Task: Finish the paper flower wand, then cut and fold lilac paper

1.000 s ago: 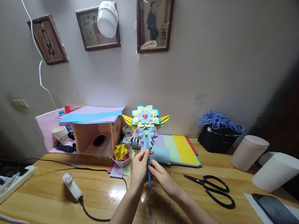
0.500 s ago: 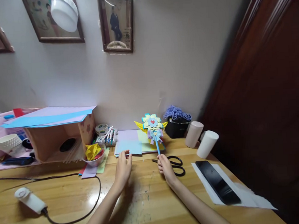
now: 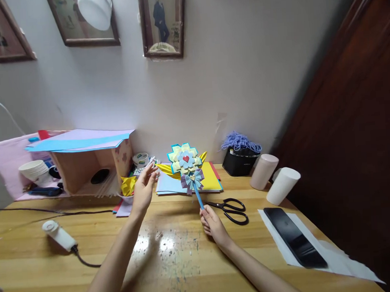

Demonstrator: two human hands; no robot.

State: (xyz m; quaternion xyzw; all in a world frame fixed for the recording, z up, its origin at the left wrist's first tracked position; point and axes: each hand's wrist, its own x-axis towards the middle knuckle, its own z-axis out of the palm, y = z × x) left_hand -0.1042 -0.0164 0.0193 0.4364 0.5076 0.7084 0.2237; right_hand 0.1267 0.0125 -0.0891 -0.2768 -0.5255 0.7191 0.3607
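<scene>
My right hand is closed round the lower end of a blue stick, holding up a paper flower wand with a yellow-and-blue bloom, a red heart, a lilac bow and yellow wings. My left hand is raised to the left of the bloom, fingers stretched out and apart, holding nothing. A small bowl of folded yellow and red paper sits just under that hand. Coloured paper sheets lie flat behind the wand.
Black scissors lie right of my right hand. A black phone rests on white paper. Two pale cylinders and a black pot of lilac yarn stand at the right. A wooden box, paper cups and a corded white device are at the left.
My left hand let go of the stick, then rose off the table to beside the bloom. My right hand alone keeps the wand, now tilted left. The camera view swung right, then partly back.
</scene>
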